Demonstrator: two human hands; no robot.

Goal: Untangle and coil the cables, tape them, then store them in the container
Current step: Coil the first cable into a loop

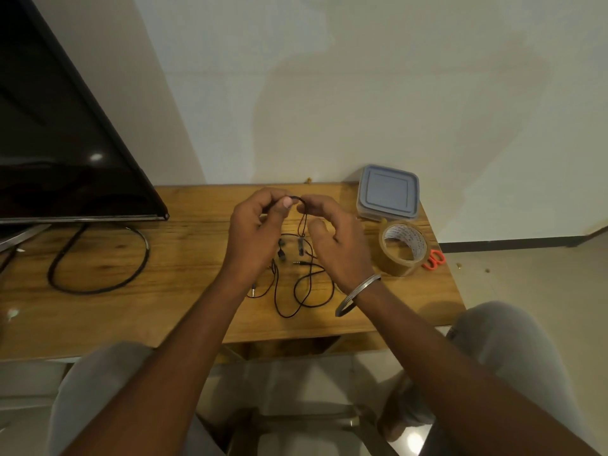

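Observation:
A thin black earphone cable (297,291) lies tangled on the wooden table (171,274), with loops, small earbuds and a jack plug spread below my hands. My left hand (255,230) pinches a raised stretch of this cable between thumb and fingers. My right hand (332,240) holds the same stretch right beside it, fingers curled, with a twisted strand hanging down between both hands. A brown tape roll (404,248) stands to the right. The grey lidded container (388,192) sits shut at the back right.
Orange-handled scissors (434,260) lie by the table's right edge, behind the tape. A dark TV screen (59,136) stands at the left, with its thick black cord (98,258) looping over the table. My knees are under the front edge.

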